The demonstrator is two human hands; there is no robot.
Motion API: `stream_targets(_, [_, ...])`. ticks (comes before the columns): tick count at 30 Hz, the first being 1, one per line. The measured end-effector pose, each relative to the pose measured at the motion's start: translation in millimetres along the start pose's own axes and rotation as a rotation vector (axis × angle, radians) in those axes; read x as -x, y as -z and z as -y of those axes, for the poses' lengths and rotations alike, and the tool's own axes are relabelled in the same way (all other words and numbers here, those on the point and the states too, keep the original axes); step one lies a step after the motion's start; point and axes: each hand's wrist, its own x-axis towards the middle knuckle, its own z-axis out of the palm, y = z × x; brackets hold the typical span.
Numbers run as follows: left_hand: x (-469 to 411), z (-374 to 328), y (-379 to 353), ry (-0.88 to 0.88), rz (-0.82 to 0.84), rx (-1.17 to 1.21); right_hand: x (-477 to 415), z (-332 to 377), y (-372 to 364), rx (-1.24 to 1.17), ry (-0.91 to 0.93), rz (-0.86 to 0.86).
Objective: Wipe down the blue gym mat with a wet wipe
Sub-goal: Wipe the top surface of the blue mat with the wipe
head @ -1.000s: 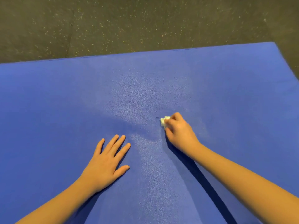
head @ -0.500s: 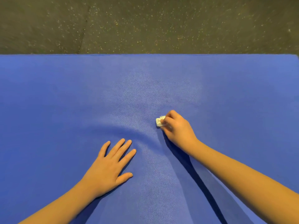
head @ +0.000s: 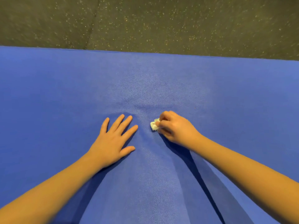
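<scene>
The blue gym mat (head: 226, 97) fills most of the view, its far edge running straight across the upper part. My right hand (head: 174, 126) grips a small crumpled white wet wipe (head: 154, 125) and holds it down on the mat near the middle; only the wipe's left end shows past my curled fingers. My left hand (head: 114, 141) rests flat on the mat just to the left, fingers spread and straight, a short gap away from the wipe.
Dark speckled rubber flooring (head: 161, 25) lies beyond the mat's far edge, with a seam running diagonally at upper left. Shadows of both forearms fall on the mat below the hands.
The view has swung so the mat's far edge now runs level. My left hand sits further forward and closer to my right hand, which still grips the wipe on the mat.
</scene>
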Motion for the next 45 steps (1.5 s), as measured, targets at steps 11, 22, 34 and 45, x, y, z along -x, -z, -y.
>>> stream_targets(11, [-19.9, 16.2, 10.1, 0.073, 0.003, 0.001, -29.5, -19.4, 7.6, -0.032, -0.038, -0.027])
stream_targets(22, [-24.9, 49.3, 17.1, 0.203, 0.047, 0.036, -62.0, -50.3, 14.6, 0.065, -0.123, -0.138])
stream_targets(34, [-23.6, 55.0, 18.2, 0.158, 0.013, 0.016, -121.4, -68.1, 32.7, 0.126, -0.103, -0.074])
stream_targets(45, [-16.6, 69.6, 24.0, 0.056, 0.034, -0.027, -162.3, -68.1, 30.8, 0.123, -0.133, -0.097])
